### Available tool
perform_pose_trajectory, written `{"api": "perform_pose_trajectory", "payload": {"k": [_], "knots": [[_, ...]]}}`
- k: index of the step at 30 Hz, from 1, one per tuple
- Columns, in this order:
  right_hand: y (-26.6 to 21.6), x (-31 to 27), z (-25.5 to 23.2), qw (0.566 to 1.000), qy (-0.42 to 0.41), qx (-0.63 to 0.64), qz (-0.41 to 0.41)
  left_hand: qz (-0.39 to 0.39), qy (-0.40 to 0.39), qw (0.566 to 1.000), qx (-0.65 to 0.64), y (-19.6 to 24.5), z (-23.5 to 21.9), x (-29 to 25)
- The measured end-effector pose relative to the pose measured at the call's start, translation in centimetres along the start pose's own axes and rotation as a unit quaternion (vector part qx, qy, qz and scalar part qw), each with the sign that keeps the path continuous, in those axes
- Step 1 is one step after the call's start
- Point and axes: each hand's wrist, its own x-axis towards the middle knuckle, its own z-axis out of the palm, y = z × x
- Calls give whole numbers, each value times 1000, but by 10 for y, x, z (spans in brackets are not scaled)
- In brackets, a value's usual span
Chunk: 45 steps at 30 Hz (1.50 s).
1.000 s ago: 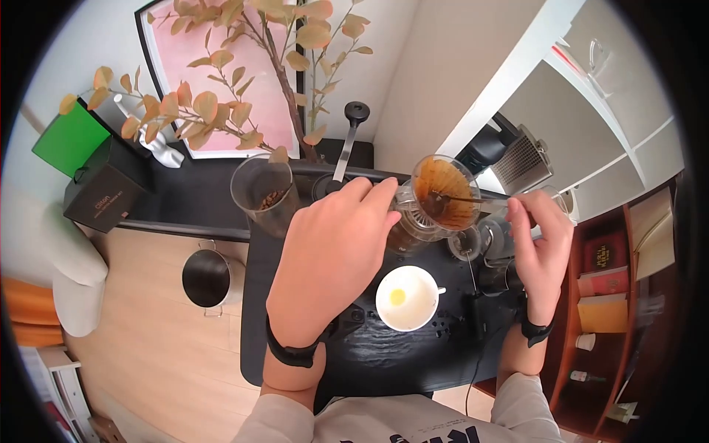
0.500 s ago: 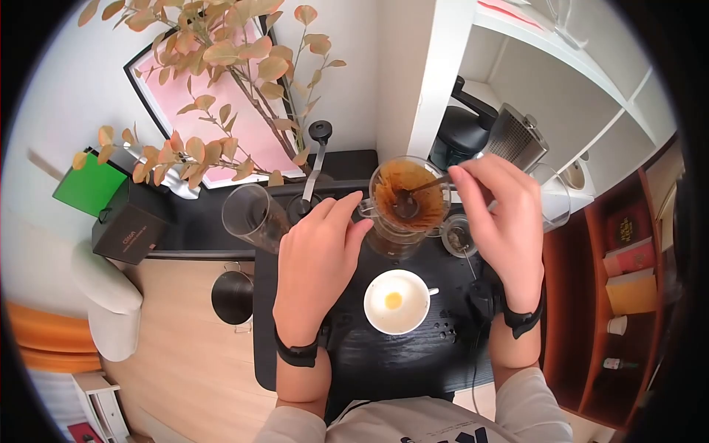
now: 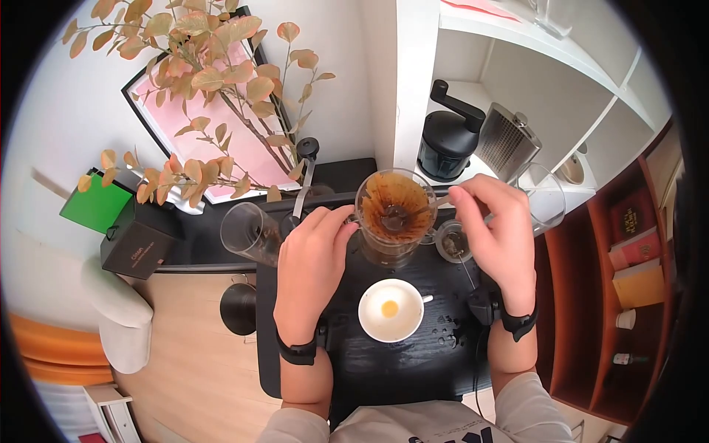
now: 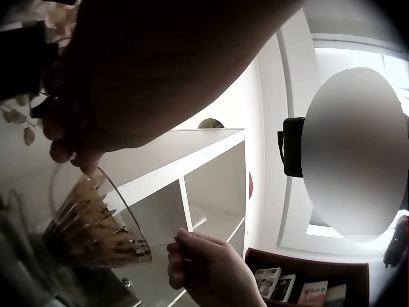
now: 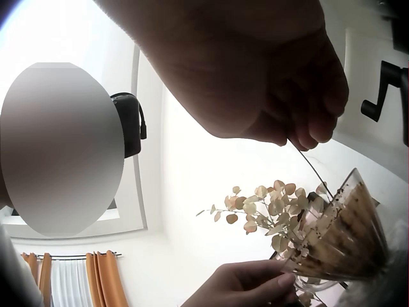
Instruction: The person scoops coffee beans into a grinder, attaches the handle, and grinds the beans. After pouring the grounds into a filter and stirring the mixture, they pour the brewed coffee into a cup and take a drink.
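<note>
In the head view a clear glass dripper [image 3: 374,189] holds a brown-stained filter with dark, wet grounds at its bottom, above a glass server [image 3: 386,253]. My left hand [image 3: 309,269] pinches the dripper's handle at its left side. On the other side, my right hand [image 3: 498,232] pinches a thin stirrer [image 3: 441,201], which slants over the rim into the filter; its lower tip is hard to make out. The right wrist view shows the stirrer [image 5: 310,164] reaching down from my right fingers into the dripper [image 5: 351,233].
A white cup [image 3: 402,328] with a little yellow liquid stands before the server. Right of it are water drops [image 3: 447,334] and a small round glass vessel [image 3: 452,242]. A tall glass [image 3: 247,230] and a crank grinder [image 3: 301,193] stand left; white shelves [image 3: 413,96] rise behind.
The head view has shifted and tilted. My right hand has come closer to the dripper's rim, and less of the stirrer shows. My left hand remains at the handle.
</note>
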Motion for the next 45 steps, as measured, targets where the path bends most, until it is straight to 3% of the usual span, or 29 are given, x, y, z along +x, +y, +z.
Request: {"api": "perform_pose_trajectory", "payload": {"k": [5,7,10,17,27,35,43,45], "knots": [[-3,10,-2,999,28,-11,-41,-4,3,1000,16,-4,-3,-1],[-7,11,-2,992,9,-83,-97,0,3,1000,16,-4,-3,0],[-5,6,0,991,-24,-92,-92,-20,-12,1000,2,0,-4,0],[-6,-10,-2,998,0,-37,-50,6,-44,999,-5,-7,3,3],[0,-13,-5,991,86,-7,-105,57,-49,997,35,-11,-5,9],[5,-15,1,993,2,-54,-102,57,-41,997,38,-9,-4,8],[-4,-15,-2,997,41,-24,-64,58,-49,997,21,-14,-2,7],[2,-6,-3,992,38,-39,-117,69,-30,997,5,-16,0,6]]}}
